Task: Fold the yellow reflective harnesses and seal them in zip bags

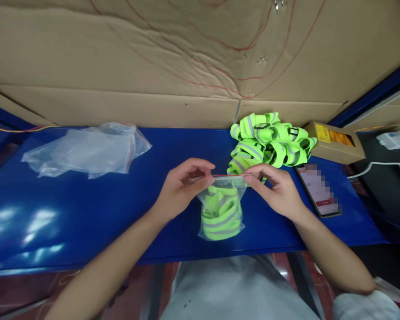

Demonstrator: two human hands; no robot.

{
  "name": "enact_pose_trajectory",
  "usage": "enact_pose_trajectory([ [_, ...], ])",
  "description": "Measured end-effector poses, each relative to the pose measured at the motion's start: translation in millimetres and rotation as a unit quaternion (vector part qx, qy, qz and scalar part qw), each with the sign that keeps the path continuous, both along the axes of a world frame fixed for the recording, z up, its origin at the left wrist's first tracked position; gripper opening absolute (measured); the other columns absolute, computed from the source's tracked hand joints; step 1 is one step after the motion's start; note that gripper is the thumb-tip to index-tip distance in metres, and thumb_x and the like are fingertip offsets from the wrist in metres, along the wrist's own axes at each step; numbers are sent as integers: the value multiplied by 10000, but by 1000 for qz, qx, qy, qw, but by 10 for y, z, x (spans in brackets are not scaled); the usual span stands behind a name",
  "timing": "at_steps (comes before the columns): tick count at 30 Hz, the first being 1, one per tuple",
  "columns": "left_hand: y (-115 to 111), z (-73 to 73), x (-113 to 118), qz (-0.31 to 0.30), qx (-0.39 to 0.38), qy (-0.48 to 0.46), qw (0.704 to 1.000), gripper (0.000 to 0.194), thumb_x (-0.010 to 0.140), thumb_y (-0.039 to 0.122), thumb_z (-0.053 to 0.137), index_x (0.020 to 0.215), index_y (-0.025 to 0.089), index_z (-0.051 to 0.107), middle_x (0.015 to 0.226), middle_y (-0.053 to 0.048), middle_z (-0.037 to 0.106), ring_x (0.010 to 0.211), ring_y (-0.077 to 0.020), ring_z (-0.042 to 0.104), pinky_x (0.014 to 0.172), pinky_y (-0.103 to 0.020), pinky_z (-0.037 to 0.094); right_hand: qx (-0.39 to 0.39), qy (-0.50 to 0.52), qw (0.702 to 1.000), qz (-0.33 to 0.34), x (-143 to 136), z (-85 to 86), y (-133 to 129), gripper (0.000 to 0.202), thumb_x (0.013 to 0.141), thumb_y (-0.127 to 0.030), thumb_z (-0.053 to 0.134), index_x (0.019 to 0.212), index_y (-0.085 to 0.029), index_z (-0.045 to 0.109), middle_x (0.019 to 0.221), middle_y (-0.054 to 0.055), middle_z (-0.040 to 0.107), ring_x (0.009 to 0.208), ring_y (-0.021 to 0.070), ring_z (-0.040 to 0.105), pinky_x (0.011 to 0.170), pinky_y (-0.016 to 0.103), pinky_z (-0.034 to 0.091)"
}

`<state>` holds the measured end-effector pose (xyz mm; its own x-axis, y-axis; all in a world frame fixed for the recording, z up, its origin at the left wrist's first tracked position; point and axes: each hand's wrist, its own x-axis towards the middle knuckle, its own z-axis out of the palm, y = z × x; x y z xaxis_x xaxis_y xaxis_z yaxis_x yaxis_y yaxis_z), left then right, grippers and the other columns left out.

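A clear plastic bag [221,213] with a red-lined top edge holds a folded neon-yellow strap with grey stripes. My left hand [186,186] pinches the left end of the bag's top edge between thumb and fingers. At the other end of that edge, my right hand [272,189] pinches the right corner. The bag's body extends from the edge toward me, over the blue table [120,213]. Just behind my right hand lies a heap of neon-yellow striped straps [273,140] with black buckles.
Clear plastic bags [90,151] lie at the table's back left. A cardboard box [335,144] with orange contents stands at the back right, with a phone [320,191] nearer me. A cardboard-covered wall [120,58] rises behind the table.
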<state>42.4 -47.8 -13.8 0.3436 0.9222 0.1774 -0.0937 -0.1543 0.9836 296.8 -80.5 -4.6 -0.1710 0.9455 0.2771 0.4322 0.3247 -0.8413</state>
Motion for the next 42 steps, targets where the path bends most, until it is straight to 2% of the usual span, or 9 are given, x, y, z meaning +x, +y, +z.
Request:
enact_pose_trajectory([
  [3, 25, -1, 5, 6, -31, -16, 999, 279, 857, 259, 808, 1110, 223, 694, 841, 18, 662, 756, -94, 626, 686, -189, 493, -54, 24, 998, 7, 13, -25, 29, 146, 971, -352, 681, 1045, -233, 725, 889, -9, 754, 759, 132, 667, 694, 254, 502],
  [7, 30, 5, 8, 1, -42, -16, 999, 311, 842, 270, 818, 1115, 219, 679, 833, 20, 661, 753, -100, 624, 692, -202, 493, -78, 18, 997, -6, 8, -74, 46, 195, 983, -396, 649, 966, -208, 696, 835, -3, 721, 741, 139, 646, 682, 258, 486],
  [13, 59, 2, -15, -13, -35, 23, 999, 318, 836, 345, 817, 1101, 203, 713, 913, -13, 687, 832, -133, 649, 743, -226, 513, -32, -55, 998, -9, -12, -85, 10, 215, 1035, -388, 551, 954, -207, 634, 776, -14, 634, 645, 116, 529, 584, 248, 401],
  [16, 87, -3, -23, -23, -62, 71, 995, 317, 843, 417, 800, 1039, 173, 746, 975, -52, 731, 872, -166, 671, 761, -246, 526, -14, -38, 999, -5, 7, -80, 10, 190, 1021, -381, 581, 946, -214, 630, 762, -13, 611, 672, 126, 538, 602, 247, 416],
  [19, 99, -15, -21, -36, -80, 110, 990, 307, 863, 447, 771, 951, 153, 755, 890, -56, 749, 823, -174, 680, 738, -250, 522, 0, -30, 1000, 5, 32, -80, 31, 167, 1006, -368, 607, 941, -217, 634, 802, 0, 634, 720, 140, 573, 632, 250, 447],
  [28, 71, -27, -10, -47, -54, 93, 993, 286, 877, 435, 762, 871, 152, 722, 824, -38, 727, 756, -147, 666, 704, -236, 502, -25, -28, 999, 27, 17, -69, 67, 177, 986, -382, 644, 944, -215, 685, 827, 1, 699, 723, 133, 623, 643, 236, 482],
  [34, 78, -37, -12, -53, -69, 87, 992, 295, 872, 438, 770, 927, 149, 740, 896, -53, 740, 809, -157, 677, 736, -240, 510, -12, -36, 999, 0, -4, -40, 12, 185, 970, -395, 663, 921, -223, 712, 862, 17, 729, 770, 163, 660, 632, 255, 494],
  [37, 119, -40, -37, -53, -80, 94, 991, 316, 845, 450, 793, 949, 156, 742, 898, -45, 738, 803, -152, 667, 728, -235, 505, 11, -11, 1000, -19, -8, -59, 27, 178, 944, -388, 698, 897, -218, 716, 825, 16, 730, 711, 153, 634, 646, 271, 503],
  [42, 218, -28, -111, -28, -87, 115, 989, 345, 810, 478, 816, 891, 147, 759, 776, -30, 712, 704, -129, 621, 686, -236, 496, -26, 57, 998, -33, 29, -126, 117, 233, 901, -443, 742, 876, -214, 711, 753, 5, 707, 647, 141, 595, 617, 281, 484],
])
